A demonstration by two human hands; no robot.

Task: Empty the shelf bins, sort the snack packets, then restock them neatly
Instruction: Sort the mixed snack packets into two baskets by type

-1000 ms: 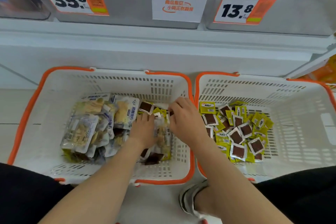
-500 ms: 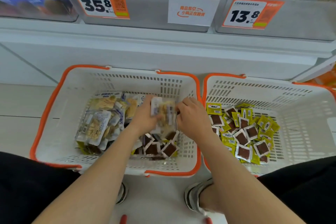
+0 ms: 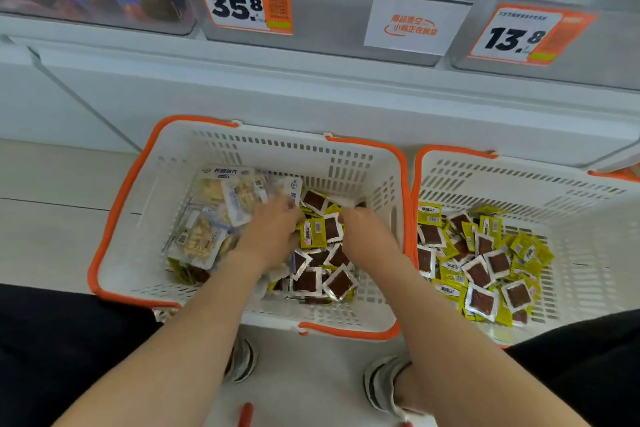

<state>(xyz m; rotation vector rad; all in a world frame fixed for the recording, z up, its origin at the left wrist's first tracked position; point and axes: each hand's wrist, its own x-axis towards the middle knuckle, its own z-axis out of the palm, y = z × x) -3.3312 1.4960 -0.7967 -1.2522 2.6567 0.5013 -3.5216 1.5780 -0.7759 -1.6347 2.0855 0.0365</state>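
Floor-level left basket (image 3: 138, 184): small yellow packets (image 3: 317, 232) lie between my hands, right hand (image 3: 367, 236) nearer; both hands' fingers buried, grip unclear.

The clear-wrapped pale snack packet that both hands held up 0.5 s ago is out of their grip. The left hand (image 3: 273, 236) now presses the clear pale packets (image 3: 221, 215) leftward (motion-blurred), and the right hand (image 3: 367, 236) sits among newly uncovered small yellow-and-brown square sachets (image 3: 320, 230) in the left white slotted plastic basket with orange rim (image 3: 117, 204).
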